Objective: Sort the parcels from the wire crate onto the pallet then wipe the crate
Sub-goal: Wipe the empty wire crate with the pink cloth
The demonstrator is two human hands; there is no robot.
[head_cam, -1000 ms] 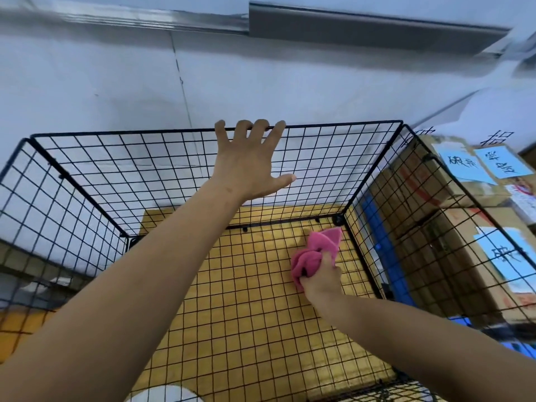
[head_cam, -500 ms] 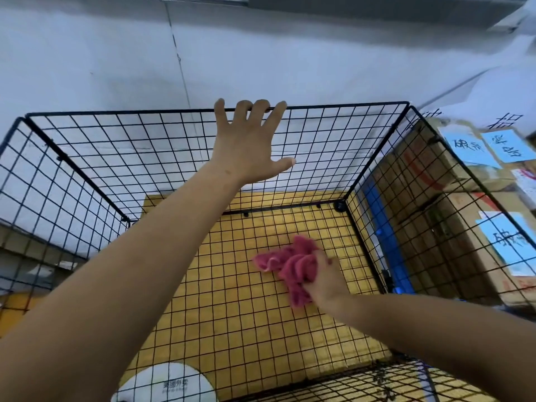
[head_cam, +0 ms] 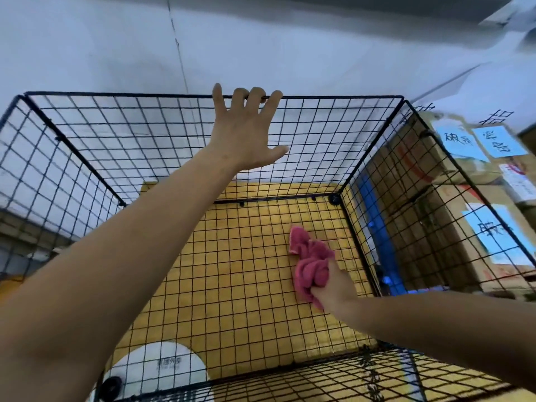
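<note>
The wire crate (head_cam: 333,97) has no parcels in it that I can see, so I'd say the sorting is done and this is the wiping. The left hand (head_cam: 246,132), at upper centre of the frame, steadies the far wall, its grip loose: the middle fingers hook over the top wire and the thumb is spread wide. The right hand (head_cam: 336,288), right of centre, has its grip clamped on a bunched pink cloth (head_cam: 311,265) pressed to the mesh floor near the right wall. The cloth's long axis runs from that grip up toward the far wall. Most of the floor lies left of it and toward the bottom edge, so I'd guess the right hand, much the nearer, sweeps leftward. Cardboard boxes (head_cam: 478,195) with blue labels (head_cam: 456,140) stand outside the right wall
</note>
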